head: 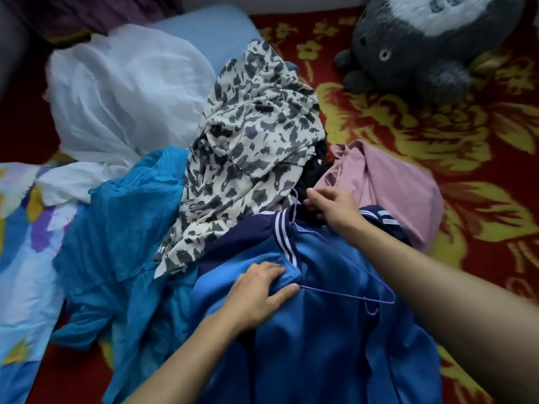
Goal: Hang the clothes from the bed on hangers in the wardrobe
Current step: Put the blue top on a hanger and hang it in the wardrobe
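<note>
A blue jacket [329,330] with a navy collar and white stripes lies on the bed in front of me. A thin purple wire hanger [347,297] rests on it, its hook up by the collar. My left hand [259,293] grips a fold of the jacket's blue fabric next to the hanger's left end. My right hand [332,207] pinches the navy collar beside the hanger's hook. Behind the jacket lies a heap: a cream garment with dark blotches [250,141], a pink garment [390,182], a turquoise crinkled garment [125,228] and a white sheer cloth [122,94].
The bed has a red cover with yellow flowers [437,135]. A grey plush toy [423,45] sits at the back right. A light blue pillow [213,36] lies at the back, and a flowered blue sheet [20,243] at the left edge.
</note>
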`<state>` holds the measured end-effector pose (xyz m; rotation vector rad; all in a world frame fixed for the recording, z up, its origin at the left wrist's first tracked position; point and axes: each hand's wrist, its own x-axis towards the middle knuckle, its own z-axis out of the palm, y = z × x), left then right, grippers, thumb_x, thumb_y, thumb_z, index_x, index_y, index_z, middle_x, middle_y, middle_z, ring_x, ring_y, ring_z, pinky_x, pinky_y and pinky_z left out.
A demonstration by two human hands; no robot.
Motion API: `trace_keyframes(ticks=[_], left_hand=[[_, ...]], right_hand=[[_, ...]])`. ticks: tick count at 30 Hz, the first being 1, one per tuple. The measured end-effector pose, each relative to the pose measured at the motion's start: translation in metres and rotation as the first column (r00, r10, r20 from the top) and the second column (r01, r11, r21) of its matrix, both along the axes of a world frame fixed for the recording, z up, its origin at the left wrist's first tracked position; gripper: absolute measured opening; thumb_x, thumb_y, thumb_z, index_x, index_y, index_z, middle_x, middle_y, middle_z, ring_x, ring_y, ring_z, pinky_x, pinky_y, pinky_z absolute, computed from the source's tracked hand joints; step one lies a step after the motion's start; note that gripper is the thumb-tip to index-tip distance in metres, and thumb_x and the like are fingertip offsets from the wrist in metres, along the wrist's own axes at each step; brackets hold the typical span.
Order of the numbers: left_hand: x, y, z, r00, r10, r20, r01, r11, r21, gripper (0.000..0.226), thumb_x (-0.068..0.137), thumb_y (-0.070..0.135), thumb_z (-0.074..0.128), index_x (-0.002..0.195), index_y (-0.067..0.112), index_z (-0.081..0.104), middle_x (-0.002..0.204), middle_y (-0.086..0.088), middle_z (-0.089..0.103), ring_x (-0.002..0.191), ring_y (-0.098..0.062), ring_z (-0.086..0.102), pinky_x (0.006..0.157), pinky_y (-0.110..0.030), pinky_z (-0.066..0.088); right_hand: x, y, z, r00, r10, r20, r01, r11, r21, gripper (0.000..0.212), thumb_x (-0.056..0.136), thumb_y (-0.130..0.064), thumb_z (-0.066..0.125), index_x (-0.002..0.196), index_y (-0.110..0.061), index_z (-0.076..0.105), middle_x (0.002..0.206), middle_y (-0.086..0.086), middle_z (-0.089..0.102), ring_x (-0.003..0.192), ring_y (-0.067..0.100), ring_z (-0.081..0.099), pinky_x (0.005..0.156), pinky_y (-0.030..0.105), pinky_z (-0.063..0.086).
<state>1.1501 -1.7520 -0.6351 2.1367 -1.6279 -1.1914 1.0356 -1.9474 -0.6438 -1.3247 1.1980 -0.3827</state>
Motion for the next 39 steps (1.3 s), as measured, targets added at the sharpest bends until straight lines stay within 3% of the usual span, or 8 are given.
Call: trace_keyframes(ticks=[5,10,13,20,27,30,34,39], left_hand=[[-0.001,-0.031,0.002,0.974,0.133,0.186,-0.054,0.924,-0.378,0.044,0.086,0.045,0.036,0.085,0.015,0.069,0.087,-0.001,0.059,0.084,-0.024,0.057,0.073,-0.040,0.050],[-0.026,-0.097,-0.007,0.846,-0.135,0.515,0.419,0.766,-0.488,0.029,0.078,0.026,0.047,0.089,0.019,0.072,0.093,-0.003,0.065,0.088,-0.027,0.060,0.076,-0.036,0.042],[-0.034,-0.113,-0.026,0.711,-0.330,0.621,0.582,0.771,-0.257,0.027,0.078,0.039,0.049,0.072,0.026,0.071,0.068,0.003,0.061,0.068,-0.023,0.060,0.067,-0.036,0.041],[-0.049,-0.145,-0.001,0.838,-0.160,0.522,0.342,0.899,-0.273,0.028,0.094,0.041,0.050,0.092,0.024,0.072,0.090,-0.005,0.065,0.092,-0.030,0.062,0.062,-0.034,0.038],[-0.084,-0.188,0.004,0.929,0.095,0.358,0.007,0.962,-0.272,0.023,0.085,0.036,0.067,0.094,0.016,0.073,0.091,-0.013,0.070,0.090,-0.034,0.062,0.072,-0.036,0.046],[-0.076,-0.171,0.003,0.956,0.099,0.276,-0.008,0.950,-0.313,0.030,0.081,0.027,0.073,0.107,0.013,0.069,0.105,-0.010,0.064,0.102,-0.029,0.056,0.088,-0.038,0.046],[-0.043,-0.111,0.014,0.884,0.300,0.358,-0.038,0.810,-0.586,0.033,0.078,0.039,0.069,0.096,0.012,0.064,0.097,-0.009,0.055,0.094,-0.029,0.051,0.082,-0.042,0.045],[-0.031,-0.012,-0.006,0.799,0.230,0.556,-0.114,0.965,-0.237,0.070,0.060,0.073,0.051,0.106,0.020,0.057,0.102,-0.002,0.053,0.094,-0.027,0.052,0.076,-0.043,0.044]], right_hand=[[-0.113,-0.006,0.006,0.841,-0.282,-0.462,0.024,0.872,-0.488,0.018,0.082,-0.026,0.071,0.099,-0.017,0.070,0.095,0.004,0.067,0.089,0.021,0.064,0.080,0.034,0.050],[-0.180,0.039,-0.033,0.723,-0.092,-0.685,-0.119,0.960,-0.254,0.048,0.076,-0.041,0.078,0.117,-0.022,0.065,0.113,0.003,0.068,0.104,0.026,0.063,0.085,0.036,0.050],[-0.197,0.033,-0.057,0.838,-0.207,-0.504,0.116,0.972,-0.207,0.003,0.088,-0.022,0.068,0.090,-0.023,0.069,0.095,0.005,0.073,0.090,0.023,0.065,0.075,0.032,0.046],[-0.226,-0.006,0.020,0.823,-0.567,0.022,0.566,0.819,-0.088,0.032,0.092,-0.014,0.062,0.062,-0.021,0.071,0.067,0.000,0.063,0.067,0.014,0.055,0.065,0.028,0.045],[-0.188,0.077,0.041,0.999,0.019,-0.049,-0.028,0.980,-0.196,0.012,0.088,-0.020,0.060,0.095,-0.023,0.069,0.088,-0.012,0.067,0.082,-0.003,0.058,0.078,0.016,0.045],[-0.194,0.097,-0.006,0.789,0.482,-0.380,-0.518,0.855,0.011,0.030,0.091,-0.022,0.057,0.119,-0.020,0.068,0.120,-0.005,0.067,0.114,0.009,0.060,0.099,0.024,0.043],[-0.202,0.066,0.002,0.908,0.018,-0.419,-0.176,0.923,-0.343,0.027,0.080,-0.033,0.055,0.097,-0.025,0.075,0.098,-0.009,0.074,0.093,0.014,0.069,0.084,0.033,0.053],[-0.149,0.007,0.026,0.899,0.011,-0.437,-0.264,0.811,-0.523,0.024,0.084,-0.031,0.064,0.106,-0.021,0.068,0.105,-0.001,0.067,0.101,0.023,0.061,0.084,0.041,0.051]])
